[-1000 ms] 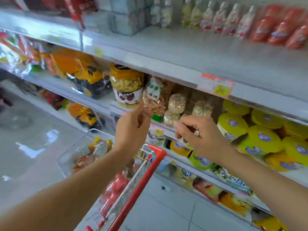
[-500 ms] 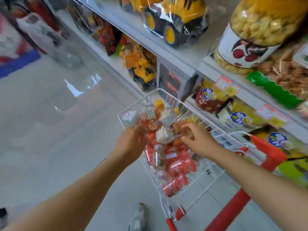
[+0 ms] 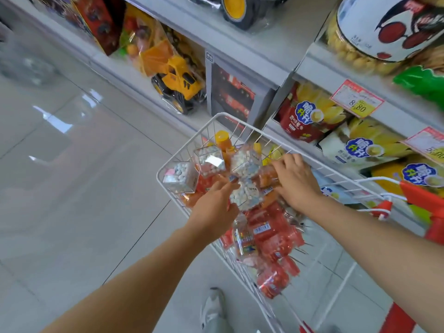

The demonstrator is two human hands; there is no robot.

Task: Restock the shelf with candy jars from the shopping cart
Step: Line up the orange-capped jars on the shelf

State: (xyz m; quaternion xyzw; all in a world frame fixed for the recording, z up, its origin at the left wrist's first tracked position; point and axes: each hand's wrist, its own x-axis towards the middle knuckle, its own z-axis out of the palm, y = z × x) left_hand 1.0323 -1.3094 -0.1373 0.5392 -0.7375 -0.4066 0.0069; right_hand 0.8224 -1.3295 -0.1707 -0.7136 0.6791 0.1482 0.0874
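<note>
Far left: glossy tiled floor (image 3: pixel 72 164). Above it, along the shelf (image 3: pixel 259 44), boxed toys, then a yellow toy truck (image 3: pixel 179 85) in clear wrap.

Centre: shopping cart (image 3: pixel 236 115), white wire, drawn up just beside the shelving and well filled.
- At its left corner, a clear square candy jar (image 3: pixel 179 177) of pale sweets, untouched.
- Just beside that, a second jar (image 3: pixel 210 162), likewise untouched.
- Left hand (image 3: pixel 216 207), reaching into the cart, fingers stretched nearly straight, tips touching the left side of the middle jar (image 3: pixel 245 197); not closed round it.
- A fourth jar (image 3: pixel 245 162) lying just beyond the middle one.
- Right hand (image 3: pixel 296 182), palm down, fingers bent over orange packets (image 3: pixel 266 175) on the far side of the middle jar. Fingertips hidden, so impossible to tell whether gripping anything.
- Nearer the handle, a heap of red packets (image 3: pixel 274 239).

Right: bagged snacks (image 3: pixel 300 116) under a price tag (image 3: pixel 356 102), and a large labelled tub (image 3: pixel 365 32) on the tier above.

Progress, as a judgement: pick-up stage only — no jar lifted clear, at least four left in the cart, no shelf slot for candy jars in view. Count of jars already shelved not knowable from here. Left to do: grip, lift, carry and place, then repeat for the rest.
</note>
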